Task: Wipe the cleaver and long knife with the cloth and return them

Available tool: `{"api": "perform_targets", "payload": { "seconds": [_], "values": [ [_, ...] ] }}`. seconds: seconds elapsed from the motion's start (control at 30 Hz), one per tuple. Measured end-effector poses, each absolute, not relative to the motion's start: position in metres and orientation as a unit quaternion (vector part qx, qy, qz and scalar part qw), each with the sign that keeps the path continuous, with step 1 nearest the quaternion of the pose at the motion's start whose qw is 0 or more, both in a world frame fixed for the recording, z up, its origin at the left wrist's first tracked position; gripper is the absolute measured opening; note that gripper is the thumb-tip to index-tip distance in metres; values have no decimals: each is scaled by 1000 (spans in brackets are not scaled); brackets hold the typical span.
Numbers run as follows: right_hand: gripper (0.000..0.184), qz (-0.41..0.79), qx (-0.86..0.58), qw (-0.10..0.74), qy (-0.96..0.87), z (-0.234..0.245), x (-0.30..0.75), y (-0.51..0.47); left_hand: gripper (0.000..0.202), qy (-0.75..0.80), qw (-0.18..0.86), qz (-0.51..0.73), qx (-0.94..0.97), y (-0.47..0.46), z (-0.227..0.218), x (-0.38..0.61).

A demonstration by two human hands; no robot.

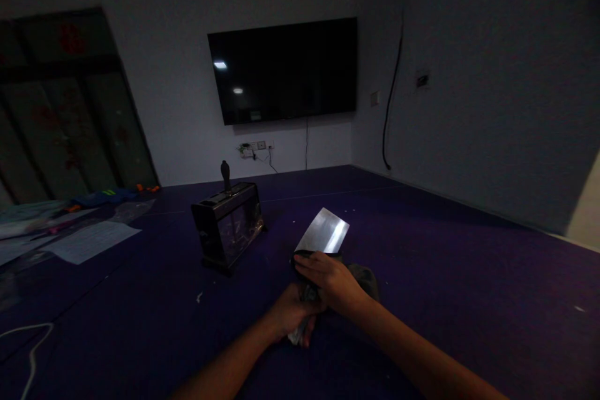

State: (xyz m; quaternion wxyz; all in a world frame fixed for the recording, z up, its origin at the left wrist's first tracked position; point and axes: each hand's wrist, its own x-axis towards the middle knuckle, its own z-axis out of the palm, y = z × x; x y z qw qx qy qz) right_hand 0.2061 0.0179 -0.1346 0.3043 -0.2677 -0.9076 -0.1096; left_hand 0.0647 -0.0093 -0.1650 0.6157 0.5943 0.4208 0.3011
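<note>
Grey cloth (296,334): bunched in the left hand (293,309), fingers curled closed around it.
Right hand (330,278): fingers together, bent down over a dark band (312,254) at the blade's near end; thumb hidden, so firmness of hold cannot be told.
Blade (325,231): bright, broad, projecting past the right fingertips and angled to the right; its near end is covered.
Handling: keep the left hand's hold firm and the blade steady; apply even pressure with flat right fingers; keep fingertips off the bare edges, which may be sharp.
Dark bundle (367,280): just beside the right wrist, partly hidden; whether joined to the band cannot be told.
Stand (229,228): upright on the purple floor (445,287), left of the blade and apart from it; one black handle (225,172) rises from its top.
Papers (94,240): flat on the floor, far left.
</note>
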Motion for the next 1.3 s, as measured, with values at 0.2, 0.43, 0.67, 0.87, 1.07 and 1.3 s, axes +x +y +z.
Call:
{"api": "perform_targets", "payload": {
  "seconds": [0.2, 0.43, 0.67, 0.87, 1.07, 1.3],
  "values": [
    [67, -127, -323, 363, -865, -133, 218, 30, 33, 434, 614, 273, 601, -10, -162, 65],
    [70, -134, -393, 456, -787, -128, 247, 55, 35, 431, 617, 238, 614, -11, -161, 63],
    [66, -147, -415, 483, -757, -127, 264, 66, 33, 433, 613, 239, 617, -12, -160, 64],
    [66, -137, -413, 465, -771, -129, 256, 62, 36, 427, 611, 249, 618, -13, -160, 64],
    [68, -110, -353, 396, -840, -140, 223, 42, 36, 428, 625, 294, 583, -11, -162, 65],
    [59, -65, -258, 298, -917, -140, 203, 20, 39, 437, 612, 321, 576, -9, -168, 67]
  ]
}}
